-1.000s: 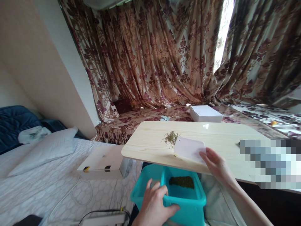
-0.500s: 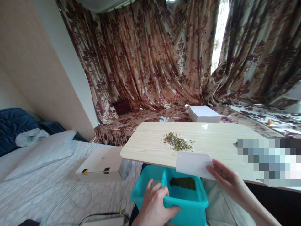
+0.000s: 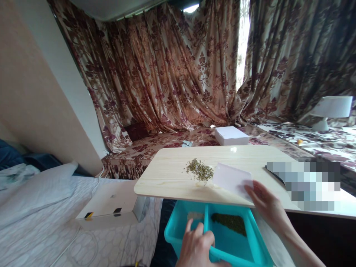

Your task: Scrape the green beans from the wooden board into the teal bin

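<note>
Head view: right hand (image 3: 269,204), lower right, pinches the white sheet (image 3: 232,178) in its fingers; left hand (image 3: 198,246) grasps the turquoise bin (image 3: 258,237); a flush edge should gather granules (image 3: 199,170) cleanly.

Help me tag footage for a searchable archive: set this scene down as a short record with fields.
Left hand: holds the near rim of the teal bin, by its divider
Right hand: pinches a thin white sheet by one end
Tabletop: pale wood-look, rounded corners
Heap: loose greenish bits on the tabletop, beside the sheet's far end
Bin contents: dark green material in the right compartment; something whitish in the left
Behind: white box, patterned curtains
Unclear: pixelated item, tabletop's right
</note>
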Demonstrator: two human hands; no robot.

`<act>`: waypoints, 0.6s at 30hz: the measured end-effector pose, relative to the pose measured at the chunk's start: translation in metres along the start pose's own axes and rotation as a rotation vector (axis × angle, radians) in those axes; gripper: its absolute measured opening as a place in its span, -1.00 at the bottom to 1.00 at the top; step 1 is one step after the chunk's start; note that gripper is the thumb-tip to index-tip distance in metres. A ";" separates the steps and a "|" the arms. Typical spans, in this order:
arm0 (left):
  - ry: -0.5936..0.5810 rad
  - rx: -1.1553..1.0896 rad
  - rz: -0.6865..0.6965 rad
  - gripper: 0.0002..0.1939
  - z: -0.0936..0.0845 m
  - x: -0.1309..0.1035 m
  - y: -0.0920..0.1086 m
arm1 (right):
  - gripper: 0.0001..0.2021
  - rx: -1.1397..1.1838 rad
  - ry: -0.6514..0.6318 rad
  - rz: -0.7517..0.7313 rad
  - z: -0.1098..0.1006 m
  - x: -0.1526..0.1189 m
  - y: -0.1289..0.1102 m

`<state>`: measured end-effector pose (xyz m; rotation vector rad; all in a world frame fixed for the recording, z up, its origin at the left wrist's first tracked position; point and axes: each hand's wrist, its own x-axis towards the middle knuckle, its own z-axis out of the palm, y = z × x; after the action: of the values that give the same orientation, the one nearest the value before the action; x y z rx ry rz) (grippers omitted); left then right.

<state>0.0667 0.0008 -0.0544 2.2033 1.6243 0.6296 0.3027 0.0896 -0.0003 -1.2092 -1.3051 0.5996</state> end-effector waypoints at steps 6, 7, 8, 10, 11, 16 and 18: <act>-0.001 -0.001 0.003 -0.53 0.007 0.000 -0.004 | -0.71 -0.051 -0.004 -0.003 0.006 0.008 0.007; -0.004 -0.001 0.005 -0.52 0.008 0.000 -0.004 | -0.72 -0.064 0.016 -0.003 0.007 0.011 0.009; -0.004 -0.002 0.005 -0.52 0.008 0.000 -0.005 | -0.72 -0.064 0.025 -0.004 0.008 0.013 0.011; 0.008 -0.007 0.003 -0.52 0.009 0.000 -0.006 | -0.73 -0.032 0.013 -0.012 0.013 0.016 0.014; 0.018 -0.009 -0.002 -0.52 0.009 0.000 -0.007 | -0.73 -0.011 -0.003 -0.017 0.016 0.017 0.014; 0.037 -0.009 -0.003 -0.49 0.011 -0.001 -0.008 | -0.73 -0.072 -0.011 -0.041 0.024 0.020 0.019; 0.037 -0.010 0.009 -0.49 0.012 -0.001 -0.009 | -0.75 -0.139 0.022 -0.056 0.018 0.023 0.022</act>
<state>0.0655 0.0025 -0.0696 2.2055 1.6265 0.6839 0.2978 0.1225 -0.0140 -1.2836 -1.3757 0.4602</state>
